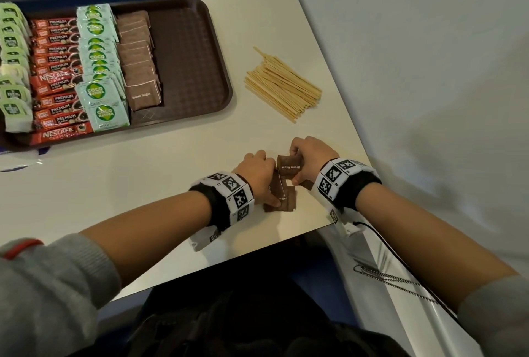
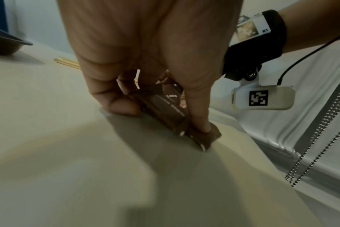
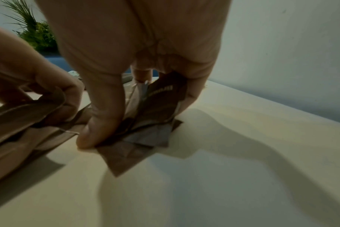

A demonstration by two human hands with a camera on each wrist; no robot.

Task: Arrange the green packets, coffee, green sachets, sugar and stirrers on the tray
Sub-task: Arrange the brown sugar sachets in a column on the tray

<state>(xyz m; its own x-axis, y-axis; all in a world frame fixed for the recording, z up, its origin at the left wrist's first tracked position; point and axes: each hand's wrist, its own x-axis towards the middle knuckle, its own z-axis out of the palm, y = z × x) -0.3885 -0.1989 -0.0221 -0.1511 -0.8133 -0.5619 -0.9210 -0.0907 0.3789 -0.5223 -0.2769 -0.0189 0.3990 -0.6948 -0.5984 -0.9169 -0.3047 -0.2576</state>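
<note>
Both hands work a small heap of brown sugar sachets (image 1: 286, 185) near the table's front right edge. My left hand (image 1: 257, 176) pinches several of the brown sugar sachets (image 2: 165, 110) between thumb and fingers against the tabletop. My right hand (image 1: 309, 162) grips another bunch of the sachets (image 3: 155, 107), one lifted with "Brown Sugar" print showing. The brown tray (image 1: 194, 56) at the left holds rows of green packets (image 1: 13, 70), red coffee sticks (image 1: 57, 70), green sachets (image 1: 100, 70) and brown sugar (image 1: 140, 64). Wooden stirrers (image 1: 283, 84) lie loose on the table, right of the tray.
The white table (image 1: 143, 185) ends just right of my hands, with a white wall (image 1: 429, 70) beyond. The tray's right third is bare. A beaded cord (image 1: 386, 276) hangs below the right wrist. A dark bag (image 1: 243, 322) sits under the table edge.
</note>
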